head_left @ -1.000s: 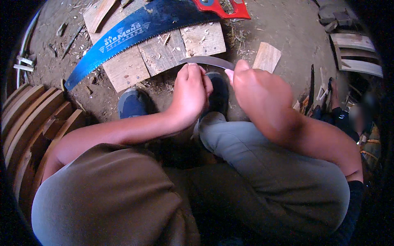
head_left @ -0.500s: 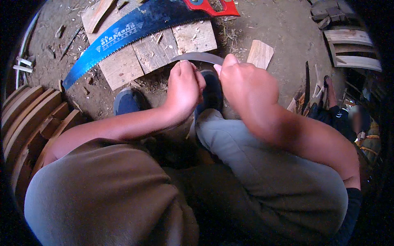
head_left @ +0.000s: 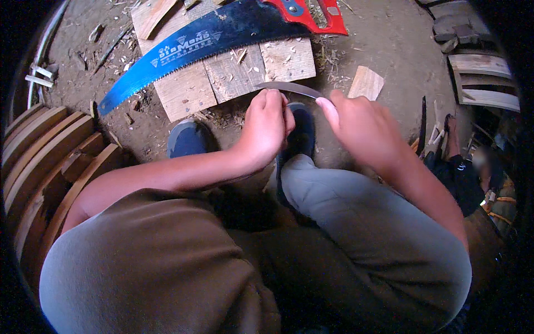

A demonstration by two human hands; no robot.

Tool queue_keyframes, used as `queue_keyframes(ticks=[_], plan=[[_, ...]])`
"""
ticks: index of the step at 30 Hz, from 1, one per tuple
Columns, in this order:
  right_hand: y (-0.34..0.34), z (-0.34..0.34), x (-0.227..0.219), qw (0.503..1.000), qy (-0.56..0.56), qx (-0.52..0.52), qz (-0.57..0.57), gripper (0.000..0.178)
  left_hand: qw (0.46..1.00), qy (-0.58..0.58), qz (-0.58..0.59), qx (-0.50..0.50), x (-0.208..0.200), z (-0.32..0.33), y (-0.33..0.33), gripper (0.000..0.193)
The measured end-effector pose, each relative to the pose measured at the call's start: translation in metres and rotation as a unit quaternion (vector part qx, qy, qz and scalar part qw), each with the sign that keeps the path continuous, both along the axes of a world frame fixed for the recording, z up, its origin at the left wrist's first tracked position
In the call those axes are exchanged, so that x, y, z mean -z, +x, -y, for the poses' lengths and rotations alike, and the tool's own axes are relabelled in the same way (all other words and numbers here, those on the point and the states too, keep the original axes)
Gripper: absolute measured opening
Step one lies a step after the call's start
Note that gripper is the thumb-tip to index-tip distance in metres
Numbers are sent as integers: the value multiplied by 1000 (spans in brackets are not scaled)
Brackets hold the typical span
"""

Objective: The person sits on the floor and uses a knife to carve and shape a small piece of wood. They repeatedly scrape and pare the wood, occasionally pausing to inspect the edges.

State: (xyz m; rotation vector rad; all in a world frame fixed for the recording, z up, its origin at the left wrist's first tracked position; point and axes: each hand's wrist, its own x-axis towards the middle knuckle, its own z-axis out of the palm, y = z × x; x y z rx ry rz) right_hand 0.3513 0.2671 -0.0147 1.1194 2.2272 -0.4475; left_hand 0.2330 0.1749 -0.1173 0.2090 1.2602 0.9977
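While both hands close on the thin curved strip, the left hand pinches its left end and the right hand grips its right end, thumb pressed along it. Strip sits just below the plank board, above the dark shoes. Blue saw lies across that board. Risk, as I judge it: strip snaps or springs loose if bent harder, edge nicking the thumb. Compared with a second ago, hands sit closer together and nearer the board.

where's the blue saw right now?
Head view, upper left: the blue saw lies diagonally across the wooden boards on the dirt, just beyond the left hand.
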Motion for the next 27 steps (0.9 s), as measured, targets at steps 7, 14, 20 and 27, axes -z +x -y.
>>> queue_keyframes(ticks=[7, 14, 20, 27], plan=[[-4, 8, -1, 999, 11, -32, -4, 37, 1000, 12, 2, 16, 1, -2, 1, 34], [-6, 21, 16, 993, 100, -51, 41, 35, 1000, 10, -4, 4, 3, 1, 8, 33], [-7, 20, 38, 978, 197, -62, 36, 35, 1000, 15, 16, -10, -5, -2, 7, 32], [-4, -4, 20, 998, 24, -25, -43, 39, 998, 0, 48, -34, 4, 0, 4, 24]])
